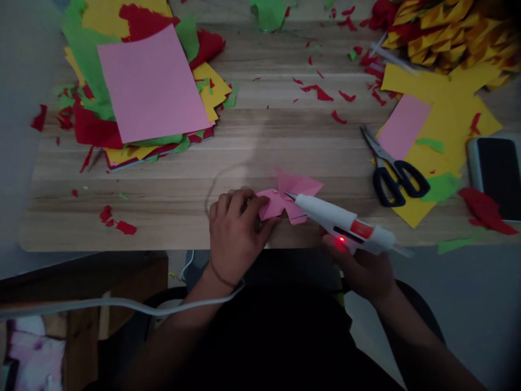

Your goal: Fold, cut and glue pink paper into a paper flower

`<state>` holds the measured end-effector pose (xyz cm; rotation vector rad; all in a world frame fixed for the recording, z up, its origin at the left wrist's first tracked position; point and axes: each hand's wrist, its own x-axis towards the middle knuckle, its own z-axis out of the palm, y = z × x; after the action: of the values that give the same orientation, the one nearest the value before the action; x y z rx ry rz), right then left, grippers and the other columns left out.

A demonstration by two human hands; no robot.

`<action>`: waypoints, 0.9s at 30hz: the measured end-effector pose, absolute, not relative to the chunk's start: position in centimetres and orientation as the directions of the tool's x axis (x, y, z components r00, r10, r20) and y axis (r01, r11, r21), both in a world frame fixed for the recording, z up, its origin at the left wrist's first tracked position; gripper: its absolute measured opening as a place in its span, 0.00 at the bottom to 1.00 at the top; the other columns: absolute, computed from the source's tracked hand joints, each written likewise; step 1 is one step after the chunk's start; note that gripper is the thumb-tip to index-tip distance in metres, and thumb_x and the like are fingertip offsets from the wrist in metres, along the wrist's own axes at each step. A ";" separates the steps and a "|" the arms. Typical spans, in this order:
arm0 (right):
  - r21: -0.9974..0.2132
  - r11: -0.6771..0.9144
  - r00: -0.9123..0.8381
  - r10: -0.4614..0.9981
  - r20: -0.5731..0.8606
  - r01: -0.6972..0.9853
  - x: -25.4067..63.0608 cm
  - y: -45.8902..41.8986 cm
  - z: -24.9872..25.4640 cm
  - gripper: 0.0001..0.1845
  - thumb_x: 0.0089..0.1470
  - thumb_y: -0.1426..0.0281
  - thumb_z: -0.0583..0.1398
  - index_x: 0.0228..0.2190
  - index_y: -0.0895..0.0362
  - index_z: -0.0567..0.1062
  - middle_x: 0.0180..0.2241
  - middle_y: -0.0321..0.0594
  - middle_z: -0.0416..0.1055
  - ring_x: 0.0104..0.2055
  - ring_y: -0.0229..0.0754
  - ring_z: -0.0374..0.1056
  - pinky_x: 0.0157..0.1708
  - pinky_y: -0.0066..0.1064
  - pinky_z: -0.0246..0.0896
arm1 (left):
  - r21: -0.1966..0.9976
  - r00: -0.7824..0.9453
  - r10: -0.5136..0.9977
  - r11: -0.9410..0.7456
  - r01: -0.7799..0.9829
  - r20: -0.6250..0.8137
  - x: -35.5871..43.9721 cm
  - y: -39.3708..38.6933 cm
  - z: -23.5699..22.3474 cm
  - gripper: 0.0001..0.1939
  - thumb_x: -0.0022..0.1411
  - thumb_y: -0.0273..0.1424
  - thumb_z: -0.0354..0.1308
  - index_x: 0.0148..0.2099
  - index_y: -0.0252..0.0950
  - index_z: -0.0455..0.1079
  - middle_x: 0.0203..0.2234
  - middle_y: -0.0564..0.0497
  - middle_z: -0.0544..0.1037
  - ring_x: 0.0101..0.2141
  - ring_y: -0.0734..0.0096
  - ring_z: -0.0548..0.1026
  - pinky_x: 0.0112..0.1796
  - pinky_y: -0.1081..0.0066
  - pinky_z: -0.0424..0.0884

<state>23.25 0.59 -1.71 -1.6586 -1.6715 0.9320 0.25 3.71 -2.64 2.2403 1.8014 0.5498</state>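
Observation:
Near the table's front edge, a folded pink paper piece (272, 204) with several pointed flaps is pinched by my left hand (236, 228), between thumb and fingers at its left side. My right hand (364, 269) is wrapped round the handle of a white hot glue gun (336, 214), which has an orange label and a glowing red light. The gun's metal nozzle points left, at the middle of the pink paper; whether it touches cannot be made out. A clear glue stick (402, 250) sticks out of the gun's back end.
Scissors (393, 174) with dark handles lie right, on yellow paper (448, 130). A phone (495, 176) is at the far right. Folded yellow pieces (459, 32) are heaped behind. Pink sheets (154, 87) top a paper stack at left. A white cord (154, 310) crosses my left forearm.

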 end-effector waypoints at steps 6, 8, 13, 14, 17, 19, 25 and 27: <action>-0.774 -0.102 -0.006 0.991 -0.135 0.625 22.9 2.1 -0.9 0.15 0.52 0.55 0.61 0.27 0.54 0.75 0.19 0.37 0.71 0.20 0.41 0.66 0.19 0.33 0.62 | 0.425 0.156 0.983 -0.183 0.886 0.097 0.6 3.7 -2.6 0.12 0.62 0.38 0.64 0.47 0.41 0.74 0.46 0.45 0.75 0.46 0.54 0.69 0.43 0.57 0.62; -0.771 -0.137 0.005 0.985 -0.171 0.622 23.1 2.1 -0.9 0.15 0.52 0.55 0.61 0.28 0.53 0.75 0.19 0.36 0.71 0.20 0.41 0.67 0.20 0.33 0.62 | 0.425 0.150 0.985 -0.174 0.888 0.090 0.6 3.8 -2.5 0.13 0.62 0.39 0.63 0.47 0.41 0.73 0.46 0.45 0.75 0.46 0.53 0.69 0.43 0.57 0.62; -0.815 -0.185 -0.017 0.972 -0.232 0.548 23.5 1.9 -1.4 0.13 0.51 0.57 0.63 0.24 0.53 0.73 0.16 0.33 0.68 0.17 0.40 0.65 0.16 0.30 0.59 | 0.441 0.116 0.989 -0.143 0.886 0.087 0.7 4.1 -2.8 0.12 0.61 0.38 0.65 0.46 0.42 0.73 0.45 0.47 0.75 0.45 0.54 0.69 0.43 0.56 0.61; -0.816 -0.210 -0.016 0.966 -0.260 0.538 23.6 1.8 -1.5 0.14 0.51 0.57 0.63 0.23 0.53 0.73 0.15 0.33 0.68 0.16 0.40 0.65 0.15 0.29 0.59 | 0.459 0.111 0.991 -0.134 0.878 0.077 0.7 4.1 -2.9 0.12 0.60 0.37 0.66 0.45 0.42 0.73 0.45 0.47 0.75 0.45 0.54 0.69 0.43 0.57 0.60; -0.817 -0.276 -0.032 0.941 -0.337 0.506 24.1 1.8 -1.8 0.19 0.52 0.54 0.63 0.19 0.53 0.72 0.12 0.34 0.67 0.14 0.39 0.65 0.14 0.29 0.58 | 0.514 0.124 0.990 -0.140 0.846 0.066 0.5 4.2 -3.1 0.07 0.60 0.34 0.67 0.40 0.41 0.73 0.44 0.48 0.76 0.45 0.56 0.70 0.43 0.58 0.60; -0.815 -0.304 -0.047 0.926 -0.374 0.494 24.3 1.9 -1.8 0.22 0.53 0.52 0.62 0.18 0.53 0.72 0.12 0.35 0.68 0.14 0.39 0.66 0.14 0.29 0.60 | 0.536 0.152 0.985 -0.170 0.827 0.077 0.5 4.2 -3.1 0.05 0.61 0.32 0.66 0.37 0.41 0.72 0.42 0.50 0.78 0.43 0.58 0.70 0.43 0.58 0.59; -0.812 -0.350 -0.080 0.898 -0.433 0.466 24.5 1.8 -1.8 0.22 0.54 0.52 0.62 0.19 0.54 0.72 0.13 0.34 0.69 0.15 0.38 0.66 0.15 0.28 0.60 | 0.536 0.215 0.971 -0.235 0.811 0.101 0.3 4.1 -2.9 0.09 0.66 0.33 0.61 0.49 0.46 0.75 0.43 0.51 0.79 0.44 0.59 0.72 0.44 0.57 0.59; -0.813 -0.355 -0.087 0.894 -0.439 0.461 24.5 1.8 -1.5 0.22 0.55 0.53 0.62 0.19 0.54 0.72 0.14 0.34 0.69 0.16 0.38 0.66 0.15 0.28 0.60 | 0.550 0.218 0.971 -0.235 0.801 0.098 0.2 4.1 -3.0 0.07 0.67 0.34 0.60 0.47 0.46 0.76 0.41 0.52 0.79 0.43 0.60 0.72 0.43 0.57 0.59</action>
<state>24.46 1.84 -1.49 -1.7846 -1.4670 1.4320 0.23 4.14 -2.97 2.1167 1.6435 0.6077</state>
